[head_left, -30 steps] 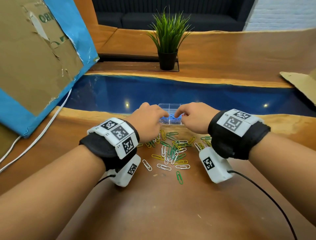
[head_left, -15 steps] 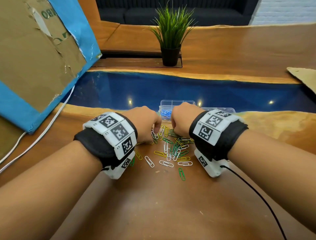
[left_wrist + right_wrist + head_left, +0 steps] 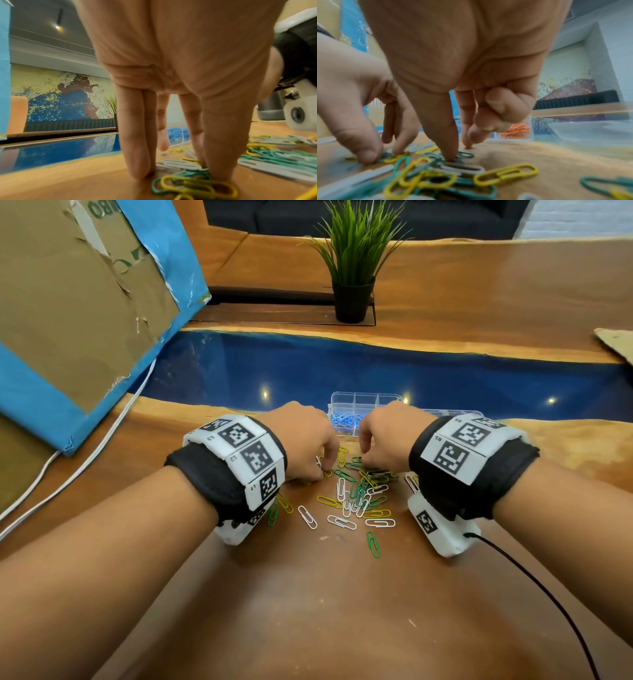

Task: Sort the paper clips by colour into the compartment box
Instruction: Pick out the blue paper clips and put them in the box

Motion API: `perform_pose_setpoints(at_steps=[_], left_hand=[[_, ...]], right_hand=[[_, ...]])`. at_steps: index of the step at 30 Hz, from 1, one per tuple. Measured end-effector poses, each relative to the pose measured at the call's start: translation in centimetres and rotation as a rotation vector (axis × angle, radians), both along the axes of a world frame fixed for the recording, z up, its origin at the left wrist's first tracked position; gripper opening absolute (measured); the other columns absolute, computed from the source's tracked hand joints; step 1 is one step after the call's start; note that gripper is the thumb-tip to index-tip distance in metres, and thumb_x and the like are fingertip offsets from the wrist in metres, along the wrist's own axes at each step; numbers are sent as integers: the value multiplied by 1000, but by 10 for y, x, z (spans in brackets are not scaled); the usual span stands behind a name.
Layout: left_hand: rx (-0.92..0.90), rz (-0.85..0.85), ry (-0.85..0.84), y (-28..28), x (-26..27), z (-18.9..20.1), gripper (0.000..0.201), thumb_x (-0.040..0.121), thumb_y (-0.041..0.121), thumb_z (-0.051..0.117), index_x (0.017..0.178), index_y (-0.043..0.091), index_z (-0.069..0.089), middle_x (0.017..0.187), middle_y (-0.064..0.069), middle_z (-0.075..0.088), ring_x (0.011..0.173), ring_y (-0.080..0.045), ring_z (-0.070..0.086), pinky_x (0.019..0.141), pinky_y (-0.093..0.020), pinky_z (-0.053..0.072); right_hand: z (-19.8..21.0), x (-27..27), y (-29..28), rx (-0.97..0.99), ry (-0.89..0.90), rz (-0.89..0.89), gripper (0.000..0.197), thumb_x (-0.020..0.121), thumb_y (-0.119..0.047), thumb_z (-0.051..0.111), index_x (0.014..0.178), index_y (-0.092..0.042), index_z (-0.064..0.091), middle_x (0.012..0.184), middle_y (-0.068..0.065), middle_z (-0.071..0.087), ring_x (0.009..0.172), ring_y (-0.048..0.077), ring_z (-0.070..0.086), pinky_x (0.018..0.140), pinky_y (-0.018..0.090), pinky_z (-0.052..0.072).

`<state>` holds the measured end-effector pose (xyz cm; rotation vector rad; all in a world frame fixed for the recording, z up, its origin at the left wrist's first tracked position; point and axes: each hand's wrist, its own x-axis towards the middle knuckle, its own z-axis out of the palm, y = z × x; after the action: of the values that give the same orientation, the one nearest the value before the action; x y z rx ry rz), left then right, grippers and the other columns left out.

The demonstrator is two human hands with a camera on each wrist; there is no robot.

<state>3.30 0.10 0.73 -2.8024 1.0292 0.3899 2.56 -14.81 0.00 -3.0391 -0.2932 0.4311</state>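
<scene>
Centre frame, both hands' fingers reach straight down, touching the scattered green, yellow and white paper clips (image 3: 356, 494): left hand (image 3: 305, 440), right hand (image 3: 387, 436), gripping none

- Bare desk (image 3: 308, 611) lies open on the near side of the loose paper clips (image 3: 356, 498).
- The compartment box (image 3: 364, 402) stands just beyond the clips, blocking the far side.
- Left hand (image 3: 301, 436) and right hand (image 3: 390, 433) flank a narrow gap.
- Cardboard panel (image 3: 78, 302) walls off the far left.

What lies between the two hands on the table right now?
In the head view, loose paper clips lie between the left hand and right hand: yellow, green, white.
</scene>
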Motion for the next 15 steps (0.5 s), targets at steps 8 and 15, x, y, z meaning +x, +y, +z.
perform_pose_setpoints(at_steps=[8,15], left_hand=[[7,-11,-31,-3,1,-3,11,77,29,61,85,31,67,103,8,62,95,-15,58,74,-27,42],[-51,89,46,15,7,0,27,72,34,70,98,35,63,92,17,49,90,-7,61,75,-24,41]], right_hand=[[-1,-1,3,-18,62,15,25,80,-33,61,94,-13,65,92,5,67,92,24,64,79,32,54],[4,-8,-1,83,49,-20,23,81,-30,60,86,-9,65,85,5,64,85,22,60,76,32,51]])
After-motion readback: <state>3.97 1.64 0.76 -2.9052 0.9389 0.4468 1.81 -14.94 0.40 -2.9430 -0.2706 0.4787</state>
